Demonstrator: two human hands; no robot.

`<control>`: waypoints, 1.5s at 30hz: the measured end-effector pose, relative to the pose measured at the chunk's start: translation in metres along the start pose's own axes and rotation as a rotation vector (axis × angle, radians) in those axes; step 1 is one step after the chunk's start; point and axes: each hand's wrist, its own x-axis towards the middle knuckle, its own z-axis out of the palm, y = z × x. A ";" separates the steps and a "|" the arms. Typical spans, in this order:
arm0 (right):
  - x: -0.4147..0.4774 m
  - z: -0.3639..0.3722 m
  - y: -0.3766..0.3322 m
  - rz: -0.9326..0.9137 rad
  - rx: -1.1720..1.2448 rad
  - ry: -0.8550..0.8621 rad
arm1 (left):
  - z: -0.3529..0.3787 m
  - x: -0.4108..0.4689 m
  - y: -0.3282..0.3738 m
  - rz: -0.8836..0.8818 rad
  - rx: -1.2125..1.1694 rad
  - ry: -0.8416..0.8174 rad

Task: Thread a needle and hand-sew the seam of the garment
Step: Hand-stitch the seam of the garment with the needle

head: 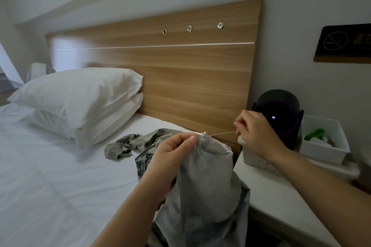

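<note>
A camouflage garment lies on the white bed, and its pale grey inner fabric is lifted up in front of me. My left hand grips the bunched top of that grey fabric between thumb and fingers. A light thread runs taut from the fabric's tip rightward to my right hand, which pinches the thread's end. The needle is too small to make out. A loose strand hangs down the fabric below my left thumb.
Two stacked white pillows sit at the wooden headboard. On the white bedside table to the right stand a black cylindrical device with a small lit display and a white tray holding small items.
</note>
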 end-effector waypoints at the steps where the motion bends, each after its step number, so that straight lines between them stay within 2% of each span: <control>1: 0.000 -0.002 0.002 0.043 0.008 0.022 | 0.000 0.000 0.000 0.005 0.004 0.004; 3: 0.001 -0.008 -0.004 0.119 0.143 0.027 | -0.001 0.000 -0.001 0.012 0.011 0.010; 5: 0.005 -0.018 -0.019 0.205 0.400 -0.068 | -0.001 0.000 -0.001 0.010 0.007 0.002; 8: 0.009 -0.033 -0.044 0.221 0.745 -0.408 | 0.000 0.001 -0.002 0.014 0.009 -0.018; 10: 0.008 -0.038 -0.054 0.185 0.850 -0.595 | 0.000 0.001 -0.002 0.021 0.011 -0.028; 11: 0.007 -0.039 -0.057 0.171 0.863 -0.636 | 0.000 0.001 -0.002 0.024 0.014 -0.025; 15: 0.008 -0.039 -0.059 0.186 0.856 -0.606 | -0.003 0.000 -0.002 0.016 0.028 -0.015; 21: 0.010 -0.034 -0.052 0.349 1.078 -0.375 | 0.001 0.001 0.002 -0.004 0.010 -0.033; 27: 0.015 -0.023 -0.026 0.442 0.790 -0.075 | 0.003 0.001 0.004 -0.019 -0.010 -0.011; 29: 0.015 -0.019 -0.013 0.439 0.554 -0.001 | 0.003 0.001 0.005 -0.023 -0.015 -0.013; 31: 0.013 -0.016 -0.003 0.398 0.306 0.018 | 0.003 0.000 0.006 -0.023 -0.019 -0.018; 33: 0.009 -0.013 0.002 0.350 0.155 -0.025 | 0.002 0.000 0.006 -0.020 -0.010 -0.021; 35: 0.008 -0.014 0.001 0.332 0.129 -0.071 | 0.002 0.000 0.007 -0.020 -0.007 -0.025; 37: 0.010 -0.018 -0.007 0.350 0.277 -0.079 | 0.002 0.000 0.007 -0.022 -0.008 -0.031; 39: 0.013 -0.027 -0.022 0.373 0.560 -0.171 | 0.002 0.001 0.007 -0.023 -0.016 -0.034; 42: 0.015 -0.038 -0.043 0.316 0.910 -0.515 | 0.004 0.001 0.008 -0.016 -0.013 -0.046; 45: 0.015 -0.043 -0.053 0.221 0.885 -0.745 | 0.004 0.001 0.008 -0.007 -0.008 -0.058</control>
